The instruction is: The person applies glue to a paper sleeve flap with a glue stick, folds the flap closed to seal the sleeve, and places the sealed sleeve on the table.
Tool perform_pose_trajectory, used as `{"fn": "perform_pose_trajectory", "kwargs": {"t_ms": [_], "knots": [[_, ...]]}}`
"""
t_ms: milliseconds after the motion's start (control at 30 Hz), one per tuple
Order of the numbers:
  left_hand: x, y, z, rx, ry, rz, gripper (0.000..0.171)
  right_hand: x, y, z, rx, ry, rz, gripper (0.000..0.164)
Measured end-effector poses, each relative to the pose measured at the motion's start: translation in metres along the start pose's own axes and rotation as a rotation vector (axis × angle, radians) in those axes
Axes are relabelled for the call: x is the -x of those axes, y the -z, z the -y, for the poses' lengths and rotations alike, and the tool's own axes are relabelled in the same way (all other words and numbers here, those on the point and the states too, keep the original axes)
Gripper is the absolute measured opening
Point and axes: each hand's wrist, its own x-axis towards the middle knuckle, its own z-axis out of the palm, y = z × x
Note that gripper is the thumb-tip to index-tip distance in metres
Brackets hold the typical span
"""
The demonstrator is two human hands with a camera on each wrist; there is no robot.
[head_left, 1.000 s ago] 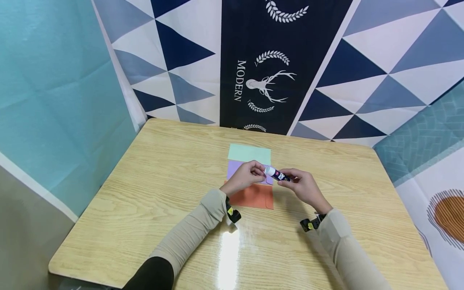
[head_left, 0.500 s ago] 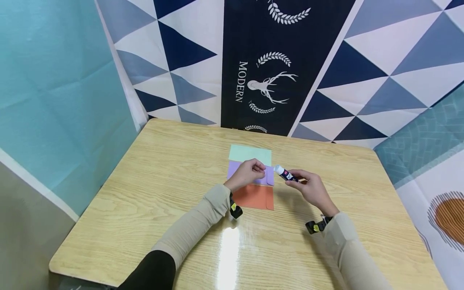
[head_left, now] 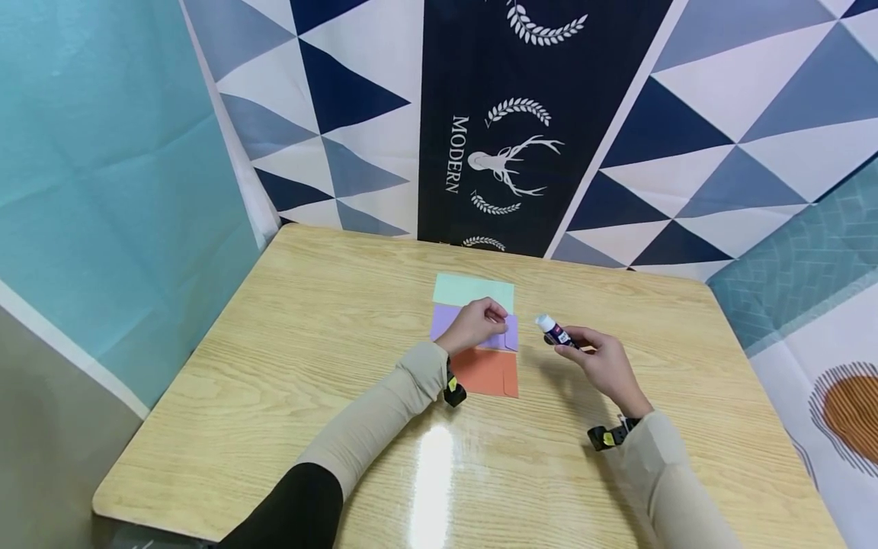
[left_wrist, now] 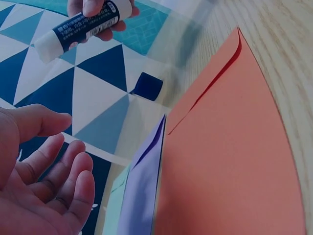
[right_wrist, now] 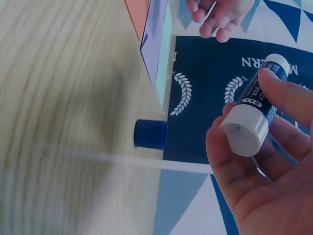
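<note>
My right hand (head_left: 607,367) grips a glue stick (right_wrist: 257,100) with a dark blue label and white ends, held tilted above the table. A small dark blue cap (right_wrist: 150,134) stands on the table, close to the stick in the head view. My left hand (head_left: 475,326) hovers over the envelopes with fingers loosely curled; the left wrist view shows its thumb and fingers apart, holding nothing. Below it, a mint envelope (head_left: 469,287), a purple envelope (head_left: 446,319) and an orange envelope (head_left: 483,374) lie in a column, partly hidden by that hand.
The wooden table (head_left: 302,328) reaches back to a patterned cloth (head_left: 357,114) with triangles and a deer print. A teal cloth (head_left: 123,191) hangs along the left side. Light glares off the table's front (head_left: 432,480).
My right hand has carried the glue stick right and slightly toward me, away from the left fingertips where its white end was. The left hand has shifted slightly right over the envelopes.
</note>
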Motion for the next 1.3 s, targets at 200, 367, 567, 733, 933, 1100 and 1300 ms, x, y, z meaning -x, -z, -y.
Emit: {"fn": "perform_pose_trajectory", "kwargs": {"t_ms": [200,367,567,733,933,1100,1300], "knots": [[-0.01,-0.006,0.0,-0.054,-0.013,0.017,0.024,0.004,0.001,-0.009,-0.012,0.004,-0.029,0.036],[-0.02,-0.012,-0.002,-0.118,-0.043,0.033,0.023,0.007,0.001,-0.014,-0.021,-0.008,-0.031,0.038],[-0.031,-0.022,-0.007,-0.147,-0.069,0.084,0.031,0.011,0.003,-0.018,-0.024,-0.039,-0.026,0.038],[-0.036,-0.032,-0.014,-0.161,-0.065,0.133,0.037,0.016,0.006,-0.023,-0.009,-0.077,-0.022,0.038],[-0.038,-0.044,-0.023,-0.271,-0.064,0.212,0.043,0.023,0.007,-0.03,-0.025,-0.074,-0.021,0.035],[-0.044,-0.056,-0.023,-0.338,-0.058,0.21,0.045,0.025,0.009,-0.032,-0.039,-0.068,-0.011,0.035],[-0.049,-0.071,-0.023,-0.448,-0.086,0.243,0.048,0.028,0.011,-0.035,-0.037,-0.084,0.007,0.035]]}}
